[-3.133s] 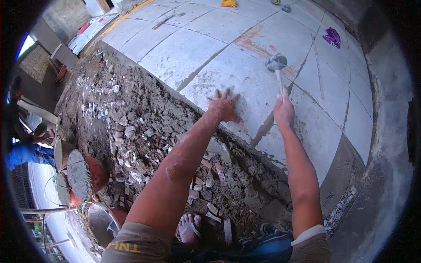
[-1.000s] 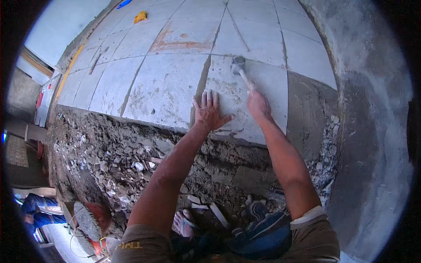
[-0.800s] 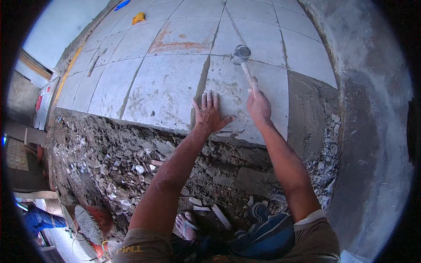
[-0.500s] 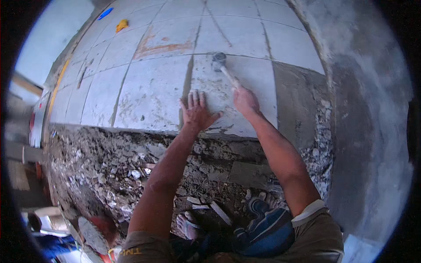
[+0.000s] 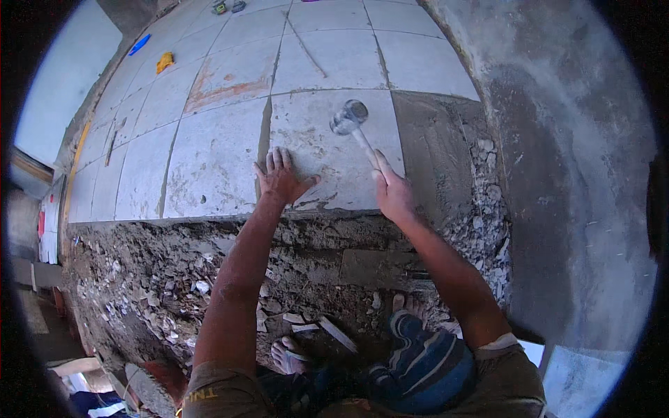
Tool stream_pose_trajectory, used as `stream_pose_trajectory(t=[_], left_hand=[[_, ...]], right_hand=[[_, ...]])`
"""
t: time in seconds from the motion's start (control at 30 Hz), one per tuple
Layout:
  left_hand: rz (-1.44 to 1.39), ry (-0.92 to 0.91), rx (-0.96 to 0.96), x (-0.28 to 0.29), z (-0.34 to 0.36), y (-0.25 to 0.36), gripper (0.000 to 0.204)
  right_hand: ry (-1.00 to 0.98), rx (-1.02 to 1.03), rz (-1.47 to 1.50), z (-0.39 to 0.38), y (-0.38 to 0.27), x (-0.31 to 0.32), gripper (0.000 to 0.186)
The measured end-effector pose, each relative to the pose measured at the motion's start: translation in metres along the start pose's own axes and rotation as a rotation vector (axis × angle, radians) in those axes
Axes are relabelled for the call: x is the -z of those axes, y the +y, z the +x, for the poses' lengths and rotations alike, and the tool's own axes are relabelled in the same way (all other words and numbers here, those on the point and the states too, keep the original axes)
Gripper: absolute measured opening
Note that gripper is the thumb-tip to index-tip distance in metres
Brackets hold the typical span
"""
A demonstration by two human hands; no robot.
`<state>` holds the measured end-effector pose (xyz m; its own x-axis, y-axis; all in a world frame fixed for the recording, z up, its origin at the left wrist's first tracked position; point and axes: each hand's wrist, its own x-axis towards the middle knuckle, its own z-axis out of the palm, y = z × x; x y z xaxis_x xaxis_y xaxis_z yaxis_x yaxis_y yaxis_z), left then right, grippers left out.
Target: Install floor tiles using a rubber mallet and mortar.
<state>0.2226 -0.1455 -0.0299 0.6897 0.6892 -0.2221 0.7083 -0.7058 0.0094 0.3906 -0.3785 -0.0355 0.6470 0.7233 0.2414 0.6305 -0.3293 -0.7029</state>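
Note:
My right hand (image 5: pixel 394 194) grips the pale handle of a rubber mallet (image 5: pixel 350 117). Its dark, scuffed head hangs over a large light-grey floor tile (image 5: pixel 333 143) with smeared mortar on its face. Flat on that tile's left edge, by the mortar-filled gap next to its neighbour, rests my left hand (image 5: pixel 282 182), fingers spread and holding nothing. Another dirty tile (image 5: pixel 214 160) lies to the left of the gap. Right of the mallet tile is a bed of smooth wet mortar (image 5: pixel 433 150).
Broken rubble and earth (image 5: pixel 167 279) spread below the tile edge around my feet. A grey wall (image 5: pixel 557 174) rises on the right, with loose stones (image 5: pixel 488 209) along its base. Farther off lie a thin stick (image 5: pixel 304 45), a yellow object (image 5: pixel 164 63) and a blue object (image 5: pixel 139 44).
The mallet head has come up off the tile, and my right hand has drawn back with it. The view has shifted a little; my left hand still lies by the gap.

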Motion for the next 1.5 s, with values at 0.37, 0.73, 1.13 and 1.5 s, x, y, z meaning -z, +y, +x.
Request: stream_pose_trajectory(t=[0.37,0.73,1.13,1.5], left_hand=[[-0.025,0.069,0.039,-0.004,0.000,-0.011,0.129],[-0.117,0.380,0.166,-0.040,-0.011,-0.104,0.109],[-0.204,0.173,0.341,-0.040,-0.035,-0.158,0.105],[0.051,0.211,-0.103,-0.021,0.006,0.001,0.110]], right_hand=[[-0.139,-0.041,-0.233,-0.021,0.004,0.004,0.055],[-0.163,0.080,-0.146,-0.028,-0.006,-0.020,0.051],[-0.194,-0.018,-0.101,-0.021,0.011,-0.033,0.043],[-0.353,-0.749,0.611,0.003,-0.023,-0.017,0.036]])
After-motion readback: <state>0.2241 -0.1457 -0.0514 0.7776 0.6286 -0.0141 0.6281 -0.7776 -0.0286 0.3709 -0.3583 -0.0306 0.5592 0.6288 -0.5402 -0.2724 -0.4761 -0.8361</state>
